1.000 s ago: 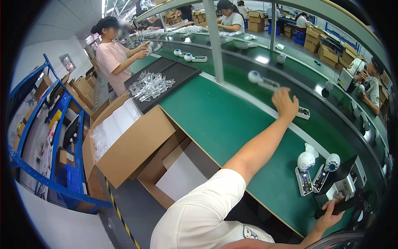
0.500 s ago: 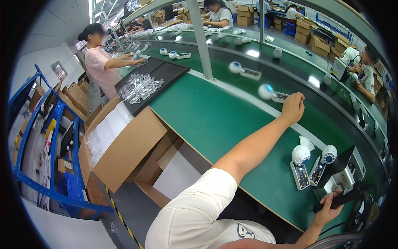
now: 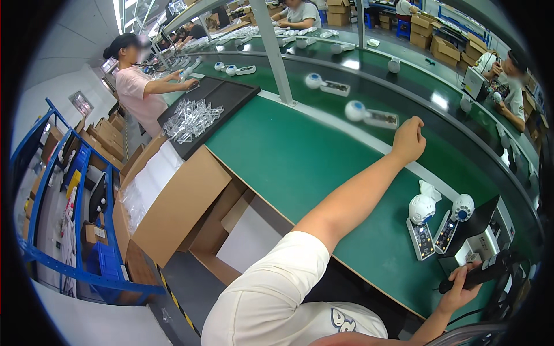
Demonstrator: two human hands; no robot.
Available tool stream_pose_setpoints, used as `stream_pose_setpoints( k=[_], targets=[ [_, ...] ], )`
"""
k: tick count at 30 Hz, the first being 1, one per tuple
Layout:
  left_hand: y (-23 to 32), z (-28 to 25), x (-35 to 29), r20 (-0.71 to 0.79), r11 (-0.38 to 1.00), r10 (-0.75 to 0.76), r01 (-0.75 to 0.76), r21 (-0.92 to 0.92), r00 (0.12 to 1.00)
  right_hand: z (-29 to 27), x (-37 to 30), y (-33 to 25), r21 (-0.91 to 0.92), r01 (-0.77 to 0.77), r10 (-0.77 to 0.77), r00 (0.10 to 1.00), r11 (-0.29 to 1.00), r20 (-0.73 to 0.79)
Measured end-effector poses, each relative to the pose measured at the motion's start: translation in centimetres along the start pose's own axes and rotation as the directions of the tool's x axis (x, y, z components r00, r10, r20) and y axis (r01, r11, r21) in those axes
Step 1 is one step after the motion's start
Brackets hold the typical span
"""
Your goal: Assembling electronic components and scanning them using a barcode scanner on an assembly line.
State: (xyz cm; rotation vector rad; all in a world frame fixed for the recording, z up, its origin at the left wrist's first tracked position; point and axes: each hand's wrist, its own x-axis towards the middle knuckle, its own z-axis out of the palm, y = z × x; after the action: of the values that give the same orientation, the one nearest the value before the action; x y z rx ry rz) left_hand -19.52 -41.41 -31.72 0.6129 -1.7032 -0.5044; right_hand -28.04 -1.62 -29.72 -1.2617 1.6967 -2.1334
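Note:
My left hand (image 3: 410, 140) reaches over the conveyor edge, fingers loosely bent and slightly apart, holding nothing. Just beyond it, on the belt, lies a white ball-headed camera (image 3: 375, 117) with a flat clear-covered base, apart from the fingers and blurred. Another such camera (image 3: 327, 85) is farther left on the belt. At the lower right my right hand (image 3: 460, 290) grips a black electric screwdriver (image 3: 478, 273). Close to that hand, two ball-headed cameras, one on the left (image 3: 422, 222) and one on the right (image 3: 456, 219), stand on the green bench, circuit boards exposed in their bases.
A black tray (image 3: 235, 99) of clear plastic covers (image 3: 193, 120) sits at the far left of the bench (image 3: 288, 155). Below it are open cardboard boxes (image 3: 184, 202). A metal post (image 3: 271, 52) rises at the belt's edge. A black-and-white box-like fixture (image 3: 476, 239) stands right. Co-workers sit across.
The nearer belt camera has moved left, away from my left hand, and the farther one has shifted left too. My right hand keeps hold of the screwdriver.

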Motion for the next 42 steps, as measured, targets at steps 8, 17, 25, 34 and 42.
stream_pose_setpoints(
  k=[8, 17, 25, 34, 42],
  targets=[
    [-0.2, -0.2, 0.4, 0.015, 1.0, 0.011, -0.011, 0.015, 1.0, -0.5, -0.1, 0.6, -0.002, 0.047, -0.047, 0.998, 0.999, 0.043],
    [0.3, 0.1, 0.1, 0.001, 0.989, 0.136, -0.136, 0.058, 0.991, 0.3, 0.1, -0.2, 0.007, 0.013, -0.013, 1.0, 1.0, -0.019],
    [0.1, -0.2, 0.5, 0.012, 0.996, 0.09, -0.09, 0.004, 0.996, 0.0, 0.0, 0.3, -0.003, -0.009, 0.009, 1.0, 1.0, 0.01],
    [3.9, -3.2, 5.0, -0.119, 0.965, -0.129, 0.097, -0.244, 0.984, 0.5, -0.1, -0.3, 0.003, 0.023, -0.023, 1.0, 1.0, -0.001],
    [19.1, -18.9, 10.7, -0.019, 0.132, 0.516, -0.102, -0.986, 0.856, 0.2, -0.2, -0.9, -0.016, -0.003, 0.003, 1.0, 1.0, -0.022]
  ],
)
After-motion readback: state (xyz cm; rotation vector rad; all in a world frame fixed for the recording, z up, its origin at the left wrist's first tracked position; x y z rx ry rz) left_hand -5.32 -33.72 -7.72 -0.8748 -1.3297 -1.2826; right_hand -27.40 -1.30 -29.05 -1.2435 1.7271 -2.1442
